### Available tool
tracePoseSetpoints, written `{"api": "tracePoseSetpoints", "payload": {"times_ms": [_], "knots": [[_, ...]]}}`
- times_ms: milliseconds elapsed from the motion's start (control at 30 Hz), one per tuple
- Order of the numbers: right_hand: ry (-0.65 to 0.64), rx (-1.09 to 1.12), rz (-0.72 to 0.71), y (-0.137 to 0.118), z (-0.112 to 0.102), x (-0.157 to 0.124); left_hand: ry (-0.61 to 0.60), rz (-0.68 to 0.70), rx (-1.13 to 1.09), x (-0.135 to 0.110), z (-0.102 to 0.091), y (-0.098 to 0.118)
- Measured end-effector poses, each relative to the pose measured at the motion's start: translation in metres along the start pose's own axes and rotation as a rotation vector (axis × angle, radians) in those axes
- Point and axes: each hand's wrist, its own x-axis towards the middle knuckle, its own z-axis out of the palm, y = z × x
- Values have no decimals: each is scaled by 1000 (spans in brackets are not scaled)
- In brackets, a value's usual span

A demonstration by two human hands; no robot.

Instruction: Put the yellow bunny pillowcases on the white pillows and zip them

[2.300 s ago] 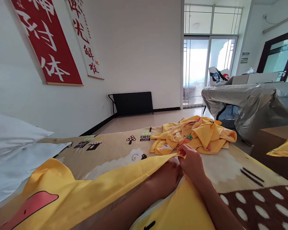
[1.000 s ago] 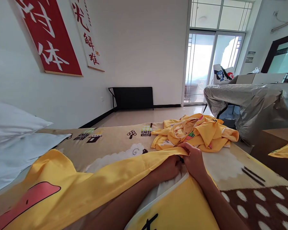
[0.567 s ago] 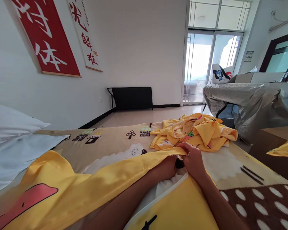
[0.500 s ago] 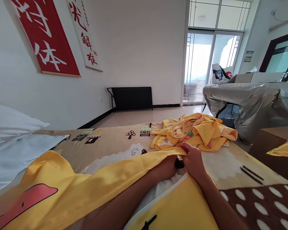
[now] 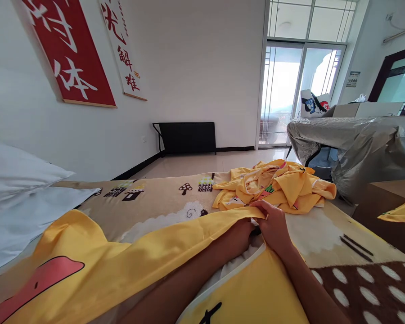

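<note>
Yellow is the cloth [image 5: 135,265], which extends from the lower left corner of the frame to the centre and down to the bottom edge. It has a pink beak shape with black outline at the lower left, and a black mark on the part at bottom centre, where one border is white. The left hand [image 5: 240,236], a little right of centre, is between the two yellow parts, with its forearm coming from the bottom edge. Its fingers are bent, but the tips are hidden, so I cannot tell if they are clamped on something. Just beside it, the right hand [image 5: 275,225] has thumb and fingers together, clamped on the edge of the cloth. Behind the hands, a heap [image 5: 273,186] of yellow fabric with printed figures lies crumpled on the blanket [image 5: 168,193], which is beige with brown and white dots at the lower right. Two white pillows [image 5: 27,180] are at the left edge, one above the other. On the wall at the upper left hang a red scroll [image 5: 76,58] and a white scroll [image 5: 123,49]. At the right side, a bag [image 5: 312,104] and a box [image 5: 374,109] stand on a table [image 5: 354,130] under wrinkled plastic.
</note>
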Motion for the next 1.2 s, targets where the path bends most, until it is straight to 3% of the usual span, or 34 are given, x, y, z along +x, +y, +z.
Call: {"api": "tracePoseSetpoints", "payload": {"times_ms": [267, 533, 900, 1200], "knots": [[1, 9, 7, -2, -1, 0, 93, 100, 23, 0, 0, 2], [33, 27, -32, -1, 0, 0, 171, 1, 87, 5, 13, -9], [14, 51, -9, 0, 0, 1, 70, -10, 14, 0, -2, 3], [16, 49, -24, 0, 0, 1, 103, -28, 34, 0, -2, 4]]}}
